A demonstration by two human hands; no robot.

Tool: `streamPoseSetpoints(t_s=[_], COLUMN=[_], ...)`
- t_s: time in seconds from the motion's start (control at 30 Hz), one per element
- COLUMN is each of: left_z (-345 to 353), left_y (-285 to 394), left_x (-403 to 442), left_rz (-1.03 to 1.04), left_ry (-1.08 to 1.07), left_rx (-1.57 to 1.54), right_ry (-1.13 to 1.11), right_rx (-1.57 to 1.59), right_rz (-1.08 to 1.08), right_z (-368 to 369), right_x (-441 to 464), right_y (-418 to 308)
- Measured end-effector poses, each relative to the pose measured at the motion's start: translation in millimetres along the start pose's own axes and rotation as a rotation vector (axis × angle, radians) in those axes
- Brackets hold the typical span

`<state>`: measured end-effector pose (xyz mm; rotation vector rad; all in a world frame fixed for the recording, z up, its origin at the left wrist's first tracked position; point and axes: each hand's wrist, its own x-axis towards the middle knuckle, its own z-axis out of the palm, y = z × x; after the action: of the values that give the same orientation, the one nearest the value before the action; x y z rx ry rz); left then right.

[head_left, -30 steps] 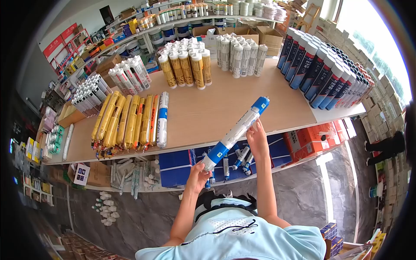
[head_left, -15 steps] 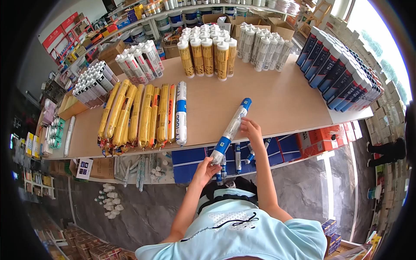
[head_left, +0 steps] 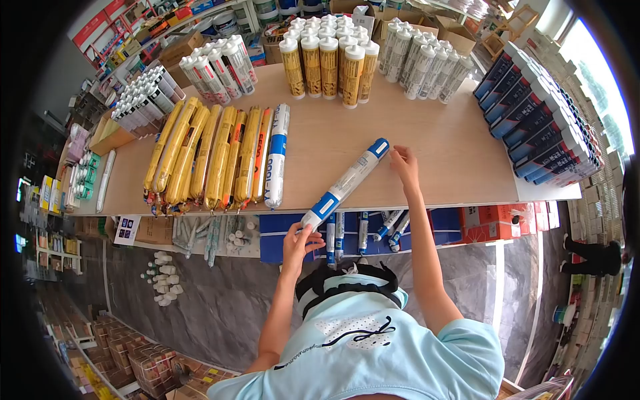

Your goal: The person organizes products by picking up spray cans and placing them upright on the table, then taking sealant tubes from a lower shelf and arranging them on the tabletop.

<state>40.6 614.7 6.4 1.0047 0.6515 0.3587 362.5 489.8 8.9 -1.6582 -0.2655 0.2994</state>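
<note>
A white and blue sealant sausage pack slants over the front edge of the table, its top end pointing away to the right. My left hand grips its near end between thumb and fingers. Just right of the far end is my right hand, fingers apart and holding nothing; a small gap seems to separate it from the pack. To the left lies a similar white and blue sausage pack, at the end of a row of yellow sausage packs.
Behind stand gold cartridges, clear-and-white cartridges and red-and-white cartridges. Dark blue cartridges are stacked at the right. Below the tabletop, a shelf holds blue boxes, loose sausage packs and a red box.
My right hand has let go of the pack and moved right of its far end. The pack has tilted flatter, its near end shifting left with my left hand. The view has shifted slightly.
</note>
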Motion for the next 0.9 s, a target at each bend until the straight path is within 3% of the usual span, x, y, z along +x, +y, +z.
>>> streamPoseSetpoints(t_s=[0.07,0.23,0.3,0.7,0.77,0.83,0.9], left_z=[1,-4,-1,-8,-7,-5,-6], left_y=[3,-9,-15,-2,-6,-4,-5], left_x=[0,1,-2,29,28,22,19], left_rz=[0.003,0.070,0.246,0.318,0.338,0.352,0.371], left_ry=[0.020,0.072,0.066,0.284,0.281,0.267,0.264], left_rx=[0.051,0.162,0.166,0.170,0.174,0.261,0.329], right_ry=[0.044,-0.101,-0.107,-0.125,-0.286,-0.272,-0.082], right_rx=[-0.147,-0.102,-0.096,0.113,0.337,0.260,0.199], right_rz=[-0.118,-0.049,-0.015,0.142,0.237,0.166,0.070], right_z=[2,7,7,-42,-35,-28,-23], right_x=[23,54,53,-44,-59,-58,-49], right_y=[13,21,13,-1,3,9,8])
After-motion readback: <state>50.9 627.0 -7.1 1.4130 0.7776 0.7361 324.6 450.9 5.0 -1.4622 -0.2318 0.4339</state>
